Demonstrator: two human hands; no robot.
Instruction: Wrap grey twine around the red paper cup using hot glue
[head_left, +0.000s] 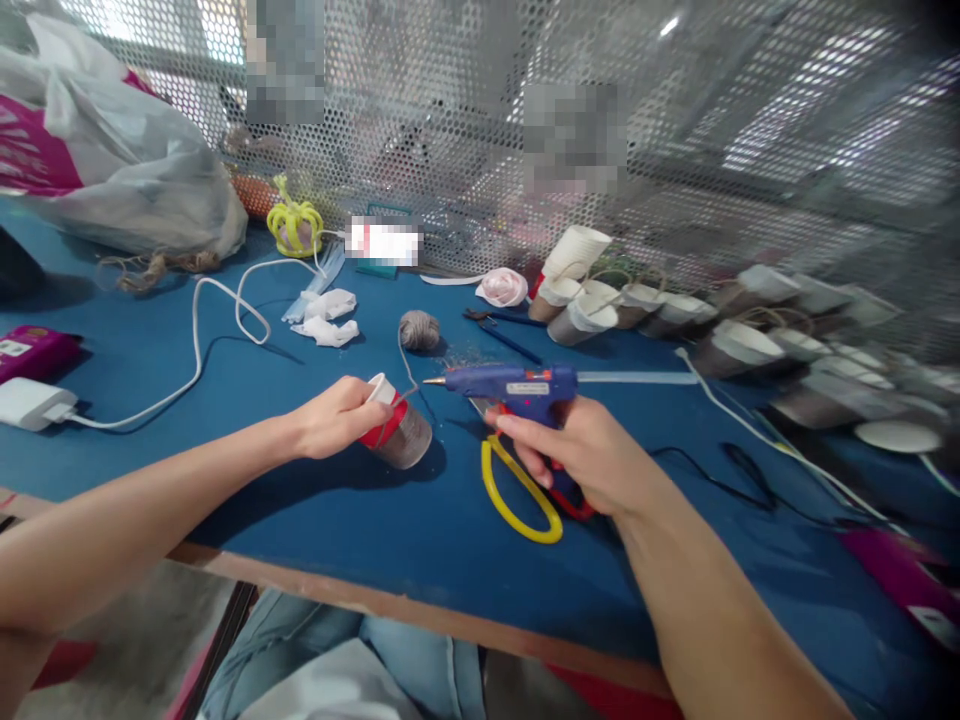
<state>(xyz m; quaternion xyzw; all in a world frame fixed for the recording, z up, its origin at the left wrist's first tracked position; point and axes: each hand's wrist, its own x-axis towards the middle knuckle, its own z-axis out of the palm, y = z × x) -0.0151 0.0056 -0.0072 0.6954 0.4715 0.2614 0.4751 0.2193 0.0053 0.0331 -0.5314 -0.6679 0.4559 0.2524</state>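
Note:
My left hand (pixel 349 415) is closed around a small cup (pixel 406 440) with a red band and a white rim, tilted over the table. Grey yarn runs from the cup to a yarn ball (pixel 419 331) behind it. In my right hand (pixel 574 450) is a blue hot glue gun (pixel 517 385), its nozzle pointing left, just above and to the right of the cup, not touching it. A clear glue stick (pixel 637 378) sticks out of the gun's back. Yellow-handled scissors (pixel 521 500) lie under the gun, partly hidden by it and my right hand.
Pliers (pixel 510 338) lie behind the gun. Several paper-rimmed cups (pixel 589 315) stand at the back right. White tissue scraps (pixel 326 330), a charging cable (pixel 199 350) and a plastic bag (pixel 150 170) are on the left. Perforated metal mesh (pixel 465 120) rises behind the blue table (pixel 360 530).

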